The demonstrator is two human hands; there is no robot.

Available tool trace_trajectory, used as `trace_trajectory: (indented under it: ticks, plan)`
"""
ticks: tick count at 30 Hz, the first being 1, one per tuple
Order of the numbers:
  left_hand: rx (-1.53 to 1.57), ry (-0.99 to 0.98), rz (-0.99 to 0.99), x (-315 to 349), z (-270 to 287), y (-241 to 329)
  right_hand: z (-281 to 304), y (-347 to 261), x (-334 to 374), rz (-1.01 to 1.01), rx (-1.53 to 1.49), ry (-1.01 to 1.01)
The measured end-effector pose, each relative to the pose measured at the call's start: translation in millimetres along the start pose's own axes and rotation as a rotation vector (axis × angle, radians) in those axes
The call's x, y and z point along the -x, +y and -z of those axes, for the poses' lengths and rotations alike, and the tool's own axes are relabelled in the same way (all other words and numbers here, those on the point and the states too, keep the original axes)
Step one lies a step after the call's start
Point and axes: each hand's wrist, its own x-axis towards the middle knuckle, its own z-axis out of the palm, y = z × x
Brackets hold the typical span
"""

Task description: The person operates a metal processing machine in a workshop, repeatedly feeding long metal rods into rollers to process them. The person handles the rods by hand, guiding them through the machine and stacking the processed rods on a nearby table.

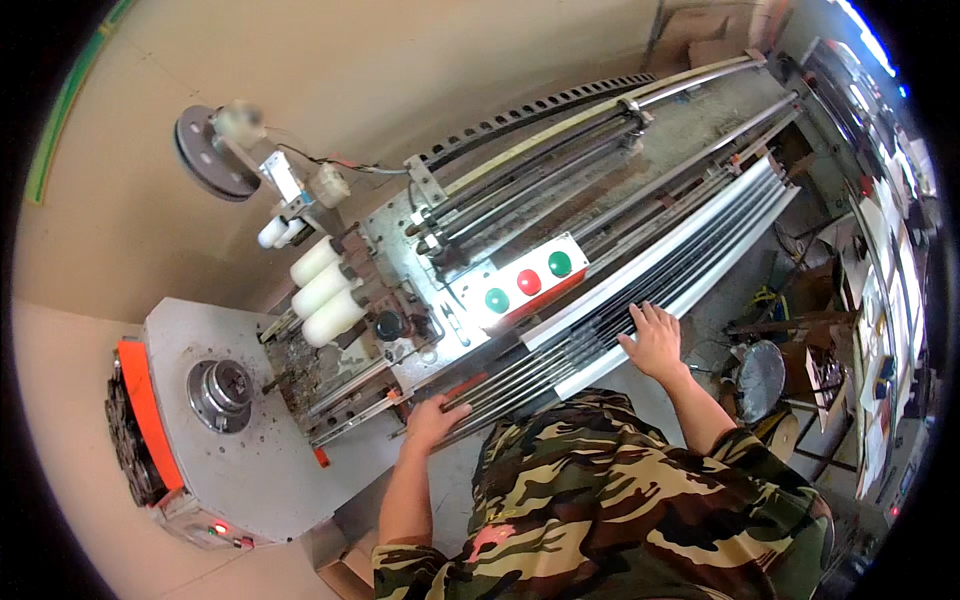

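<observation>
Several long, thin metal rods [521, 381] lie side by side in front of me, running from lower left to upper right in a pale trough [610, 364]. At their near left ends is my left hand [427, 424], its thumb and fingers closed about the rod ends; how many it holds is hidden. Farther right, my right hand [657, 346] rests over the rods and the trough's near edge, fingers spread and nothing gripped. Just beyond the rods sits a white control box [512, 290] with two green buttons and a red one.
A grey machine housing [260, 440] with a round chuck [226, 389] stands at the left. White cylinders [325, 306] and a grey disc [212, 150] on an arm rise behind it. Long guide rails [690, 160] stretch to the back right. A wrapped round container [761, 380] stands at the right.
</observation>
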Motion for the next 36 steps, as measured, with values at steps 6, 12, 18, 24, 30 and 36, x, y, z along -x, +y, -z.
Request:
trace_trajectory:
  ticks: [6, 12, 18, 24, 30, 36]
  plan:
    - [-0.029, 0.158, -0.179, -16, -2, -18, 3, 0, 0, 0.034, -0.096, 0.104]
    - [-0.135, 0.333, -0.405, -14, -3, -27, 23, -29, -29, 0.32, -0.315, 0.33]
    - [-0.368, 0.513, -0.441, 91, 71, 32, 57, -35, -89, 0.556, -0.116, 0.13]
    - [-0.005, 0.302, -0.247, 121, 131, -43, 88, -98, -73, 0.712, -0.282, -0.031]
    - [0.227, 0.823, -0.296, 47, 186, -75, 147, -207, -46, 0.82, -0.152, -0.081]
    - [-0.027, 0.864, -0.6, -72, 257, -46, 167, -247, -31, 0.848, -0.057, -0.055]
